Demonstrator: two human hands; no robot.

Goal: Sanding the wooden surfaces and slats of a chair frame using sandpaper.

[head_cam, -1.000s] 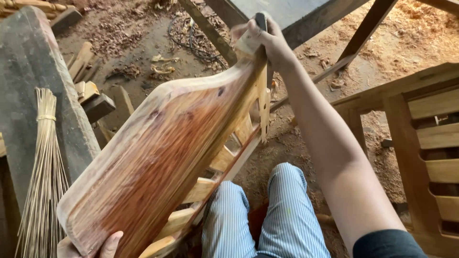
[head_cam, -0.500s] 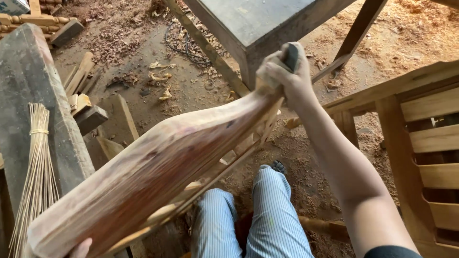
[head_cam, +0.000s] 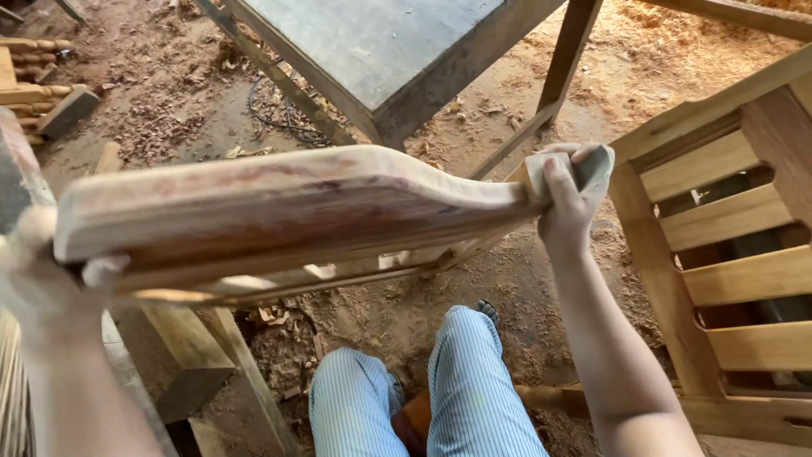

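My left hand (head_cam: 51,283) gripped the wide end of the curved wooden piece (head_cam: 288,211), fingers closed around its edge, though the hand was blurred and partly cut off by the frame, so I could not tell exactly how the fingers lay. The piece hung in the air across my lap, above my knees in striped trousers (head_cam: 440,389), roughly level. Its upper face looked smooth and reddish, so I judged much of the smoothing done there; the underside and the slatted part beneath it were in shadow and I could not judge them. At the narrow end my right hand (head_cam: 568,203) was clamped over a folded bit of sandpaper (head_cam: 592,161), pressing it on the tip, which I judged unfinished. Behind stood a grey counter (head_cam: 381,51); to the right, a slatted wooden frame (head_cam: 727,254).
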